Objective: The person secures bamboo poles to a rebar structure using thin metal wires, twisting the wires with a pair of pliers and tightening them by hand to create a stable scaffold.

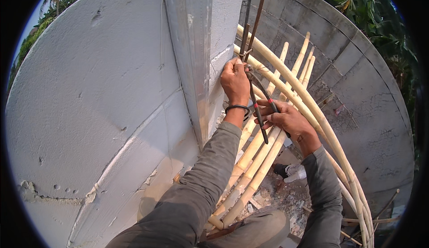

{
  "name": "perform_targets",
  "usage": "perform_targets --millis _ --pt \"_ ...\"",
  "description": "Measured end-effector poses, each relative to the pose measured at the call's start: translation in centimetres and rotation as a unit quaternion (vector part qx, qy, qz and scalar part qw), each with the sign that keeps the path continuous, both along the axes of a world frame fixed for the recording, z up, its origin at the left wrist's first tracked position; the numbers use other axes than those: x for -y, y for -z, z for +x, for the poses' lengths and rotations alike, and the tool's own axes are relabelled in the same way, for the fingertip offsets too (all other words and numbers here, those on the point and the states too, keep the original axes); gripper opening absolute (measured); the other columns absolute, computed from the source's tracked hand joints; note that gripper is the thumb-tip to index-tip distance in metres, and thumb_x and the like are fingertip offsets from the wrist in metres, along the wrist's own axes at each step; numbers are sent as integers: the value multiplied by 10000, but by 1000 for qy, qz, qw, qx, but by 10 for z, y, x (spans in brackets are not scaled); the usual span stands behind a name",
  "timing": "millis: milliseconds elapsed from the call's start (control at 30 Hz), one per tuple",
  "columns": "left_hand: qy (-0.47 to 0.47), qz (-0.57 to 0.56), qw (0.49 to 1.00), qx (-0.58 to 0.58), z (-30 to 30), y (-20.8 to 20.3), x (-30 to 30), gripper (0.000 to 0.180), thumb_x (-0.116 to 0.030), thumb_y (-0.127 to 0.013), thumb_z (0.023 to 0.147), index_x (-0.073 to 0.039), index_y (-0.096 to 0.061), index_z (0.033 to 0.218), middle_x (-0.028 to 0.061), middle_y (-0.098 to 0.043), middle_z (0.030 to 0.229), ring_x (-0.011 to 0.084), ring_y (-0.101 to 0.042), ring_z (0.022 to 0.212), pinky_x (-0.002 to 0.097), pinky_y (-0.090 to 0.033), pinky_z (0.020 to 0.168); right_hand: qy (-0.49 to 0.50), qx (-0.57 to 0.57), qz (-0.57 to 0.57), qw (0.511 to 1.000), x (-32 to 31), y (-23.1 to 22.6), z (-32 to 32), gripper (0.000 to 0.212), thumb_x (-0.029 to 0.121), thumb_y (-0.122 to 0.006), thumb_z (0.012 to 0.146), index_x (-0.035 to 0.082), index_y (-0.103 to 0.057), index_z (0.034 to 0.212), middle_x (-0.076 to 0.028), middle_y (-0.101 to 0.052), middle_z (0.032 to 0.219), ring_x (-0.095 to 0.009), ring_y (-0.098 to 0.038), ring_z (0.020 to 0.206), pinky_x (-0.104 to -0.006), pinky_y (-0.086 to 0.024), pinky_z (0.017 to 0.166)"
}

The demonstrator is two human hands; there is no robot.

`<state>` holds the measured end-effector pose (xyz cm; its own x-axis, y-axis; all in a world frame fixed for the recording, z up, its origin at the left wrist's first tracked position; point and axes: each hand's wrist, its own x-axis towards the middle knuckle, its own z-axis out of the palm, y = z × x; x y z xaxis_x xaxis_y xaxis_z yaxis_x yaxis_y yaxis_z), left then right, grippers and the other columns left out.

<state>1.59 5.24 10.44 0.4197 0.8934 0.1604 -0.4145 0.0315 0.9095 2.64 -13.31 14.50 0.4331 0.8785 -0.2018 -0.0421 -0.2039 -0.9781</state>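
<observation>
My right hand point(290, 122) grips a pair of pincers point(256, 108) with dark handles and red bands, the handles spread apart. Their jaws meet the foot of two rusty steel bars point(255, 27), close to my left fingertips. My left hand point(235, 82) is closed in a pinch right beside the jaws. What lies between its fingers is hidden. Thin tie wire point(242, 54) wraps the bars just above that hand, and fine loose strands stick out nearby. A black band circles my left wrist.
A grey block wall point(98, 91) with a metal channel point(190, 56) stands close on the left. Bamboo poles point(254, 158) run beneath my hands, and long curved ones point(328, 132) pass on the right. Rubble point(292, 203) lies below. Behind rises a cracked concrete wall point(371, 96).
</observation>
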Motion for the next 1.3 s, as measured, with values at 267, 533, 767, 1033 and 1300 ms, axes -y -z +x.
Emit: perform_targets --millis 267,533,767,1033,1300 --pt "8 11 1000 22 5 -11 -4 169 -75 -586 932 90 -622 947 123 -672 833 191 -688 726 281 -556 658 -3 -94 -26 995 36 126 -48 659 24 -515 828 48 -378 1472 -82 -643 1156 -136 -603 966 -279 -475 826" --pt "34 47 995 80 5 -8 -1 221 12 -615 834 116 -639 1027 117 -662 881 172 -648 706 269 -530 629 29 128 -131 983 101 286 -126 618 456 -458 1000 54 -382 1463 -131 -570 1136 -262 -544 1021 -400 -435 899" --pt "-23 -12 995 95 3 2 10 146 0 -640 808 106 -637 907 107 -653 795 171 -652 676 259 -527 599 70 403 -174 896 106 353 -217 575 296 -679 852 47 -512 1343 -147 -519 962 -307 -481 939 -416 -383 821" --pt "-47 -50 993 92 17 -12 7 84 -9 -582 898 70 -610 906 106 -660 776 132 -650 630 222 -520 559 39 411 -210 886 87 327 -201 525 347 -650 866 25 -565 1272 -161 -530 1128 -307 -471 1093 -426 -365 897" --pt "-55 -11 996 69 17 -7 5 95 -13 -577 883 78 -600 900 119 -664 797 150 -656 653 244 -544 609 264 142 250 920 -39 75 38 485 414 -460 1012 -14 -581 1205 -84 -620 995 -142 -623 855 -268 -512 710"
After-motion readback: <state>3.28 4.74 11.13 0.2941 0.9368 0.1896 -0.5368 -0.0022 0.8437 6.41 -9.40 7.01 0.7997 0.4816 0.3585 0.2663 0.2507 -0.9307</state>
